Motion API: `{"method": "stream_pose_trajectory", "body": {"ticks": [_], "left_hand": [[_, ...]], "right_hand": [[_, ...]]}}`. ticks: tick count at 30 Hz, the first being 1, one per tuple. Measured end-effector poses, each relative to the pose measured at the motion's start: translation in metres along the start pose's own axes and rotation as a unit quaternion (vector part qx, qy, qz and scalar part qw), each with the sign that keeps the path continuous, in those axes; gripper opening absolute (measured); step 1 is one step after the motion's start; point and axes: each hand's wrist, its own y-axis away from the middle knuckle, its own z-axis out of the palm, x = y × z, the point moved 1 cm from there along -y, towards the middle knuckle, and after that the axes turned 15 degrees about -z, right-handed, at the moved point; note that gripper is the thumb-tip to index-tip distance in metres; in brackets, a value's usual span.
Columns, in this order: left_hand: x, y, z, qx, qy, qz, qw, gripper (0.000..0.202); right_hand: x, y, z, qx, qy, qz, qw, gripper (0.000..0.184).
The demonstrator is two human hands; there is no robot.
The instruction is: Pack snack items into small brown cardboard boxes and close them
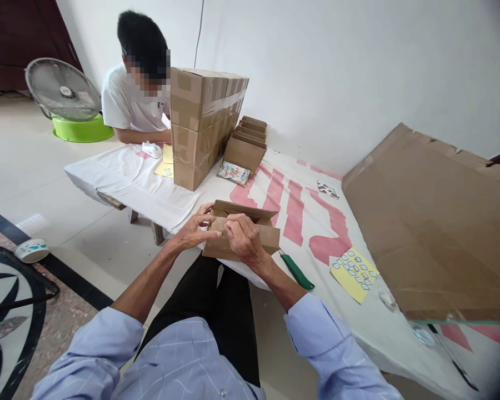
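Grey fan (pixel 54 91), patterned bowl (pixel 32 253)

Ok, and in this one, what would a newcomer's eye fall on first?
Probably the left hand and right hand on a small open box at the near edge of the table. Beyond it to the left, a tall stack of taped boxes stands out, with a person in white beside it. On the right, a large brown cardboard piece takes up much space.
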Motion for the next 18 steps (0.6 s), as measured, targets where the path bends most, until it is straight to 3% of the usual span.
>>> {"method": "stream_pose_trajectory", "body": {"ticks": [4, 8, 10, 12, 15, 18], "left_hand": [[-0.001, 0.000, 0.000, 0.000, 0.007, 0.003, 1.000, 0.041], [-0.002, 0.001, -0.002, -0.001, -0.007, 0.007, 1.000, 0.045], [-0.002, 0.001, -0.005, -0.003, -0.028, 0.005, 1.000, 0.052], [-0.001, 0.001, -0.009, -0.009, -0.055, 0.004, 0.998, 0.066], [0.000, 0.001, -0.019, -0.032, -0.082, 0.005, 0.996, 0.084], [0.000, -0.002, -0.030, -0.066, -0.094, 0.011, 0.993, 0.086]], "right_hand": [[-0.001, -0.003, -0.003, 0.000, -0.065, 0.094, 0.994, 0.024], [0.011, -0.002, -0.018, 0.045, -0.092, 0.186, 0.977, 0.023], [0.020, 0.001, -0.032, 0.009, -0.081, 0.238, 0.968, 0.021], [0.024, 0.004, -0.048, -0.072, -0.069, 0.263, 0.960, 0.019], [0.013, 0.011, -0.071, -0.151, -0.054, 0.206, 0.965, 0.021], [-0.018, 0.021, -0.087, -0.153, -0.029, 0.103, 0.983, 0.026]]}}
